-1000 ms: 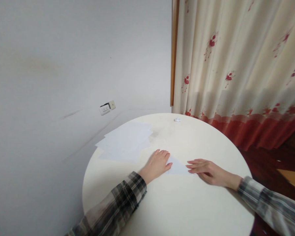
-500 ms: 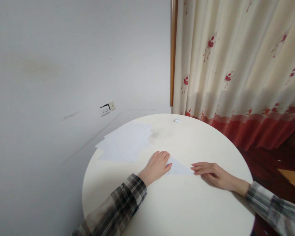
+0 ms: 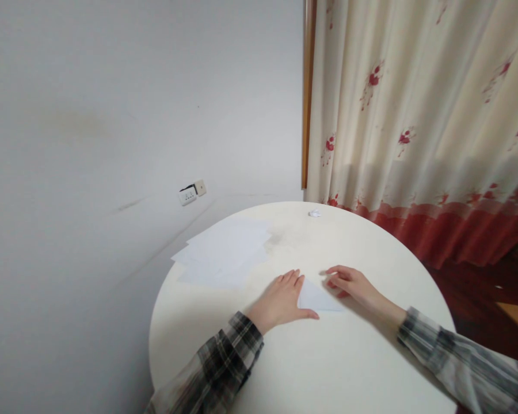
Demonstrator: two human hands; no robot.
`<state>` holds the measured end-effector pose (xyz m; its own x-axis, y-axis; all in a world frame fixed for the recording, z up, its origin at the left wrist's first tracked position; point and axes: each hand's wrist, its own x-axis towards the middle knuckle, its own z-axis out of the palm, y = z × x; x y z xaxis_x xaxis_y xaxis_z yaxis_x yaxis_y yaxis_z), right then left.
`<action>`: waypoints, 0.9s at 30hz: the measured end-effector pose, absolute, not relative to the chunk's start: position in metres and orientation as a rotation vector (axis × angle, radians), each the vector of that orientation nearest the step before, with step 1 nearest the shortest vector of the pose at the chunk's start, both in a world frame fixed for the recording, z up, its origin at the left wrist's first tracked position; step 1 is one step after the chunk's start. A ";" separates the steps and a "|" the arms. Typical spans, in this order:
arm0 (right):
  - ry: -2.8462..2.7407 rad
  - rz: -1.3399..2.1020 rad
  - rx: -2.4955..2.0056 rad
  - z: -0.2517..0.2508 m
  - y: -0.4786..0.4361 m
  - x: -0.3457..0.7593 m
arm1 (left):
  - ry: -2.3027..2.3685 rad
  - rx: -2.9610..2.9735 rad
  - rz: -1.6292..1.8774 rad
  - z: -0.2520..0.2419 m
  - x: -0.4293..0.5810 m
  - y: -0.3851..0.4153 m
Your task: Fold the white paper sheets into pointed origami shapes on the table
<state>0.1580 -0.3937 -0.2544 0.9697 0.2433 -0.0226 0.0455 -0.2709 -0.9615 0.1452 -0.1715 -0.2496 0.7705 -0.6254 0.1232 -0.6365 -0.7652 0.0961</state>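
Observation:
A white sheet of paper folded into a triangle (image 3: 317,297) lies in the middle of the round white table (image 3: 328,368). My left hand (image 3: 284,299) rests flat on the triangle's left edge, fingers together and thumb stretched along its lower edge. My right hand (image 3: 349,282) touches the paper's upper right side with its fingers slightly curled and pointing left. Both arms wear plaid sleeves.
A loose stack of white sheets (image 3: 224,253) lies at the table's far left. A small crumpled white scrap (image 3: 314,213) sits near the far edge. Behind are a grey wall with a socket (image 3: 190,193) and a cream curtain with red flowers (image 3: 418,126).
My right hand has moved left and up along the triangle's right side. My left hand has shifted a little nearer me, its thumb now spread along the lower edge.

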 end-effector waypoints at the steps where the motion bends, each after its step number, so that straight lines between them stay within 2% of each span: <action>1: -0.196 0.202 -1.847 -0.255 -0.386 0.159 | -1.017 2.824 0.122 -0.249 0.145 -0.172; 11: -0.261 0.331 -2.048 -0.252 -0.343 0.165 | -1.033 2.738 0.093 -0.252 0.139 -0.176; 16: -0.324 0.095 -2.111 -0.250 -0.340 0.159 | -1.039 2.721 0.036 -0.251 0.139 -0.179; 18: -0.232 0.052 -2.025 -0.247 -0.339 0.157 | -1.023 2.719 0.011 -0.251 0.138 -0.179; 23: -0.058 0.284 -1.597 -0.237 -0.342 0.154 | -1.002 2.721 -0.034 -0.250 0.136 -0.179; 27: -0.001 0.268 -1.555 -0.241 -0.342 0.153 | -0.998 2.722 -0.049 -0.250 0.137 -0.180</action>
<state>0.1530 -0.3417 -0.2407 0.9708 0.1710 -0.1680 -0.1694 -0.0070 -0.9855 0.1366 -0.1796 -0.2504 0.7661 -0.6407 0.0511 -0.6326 -0.7376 0.2363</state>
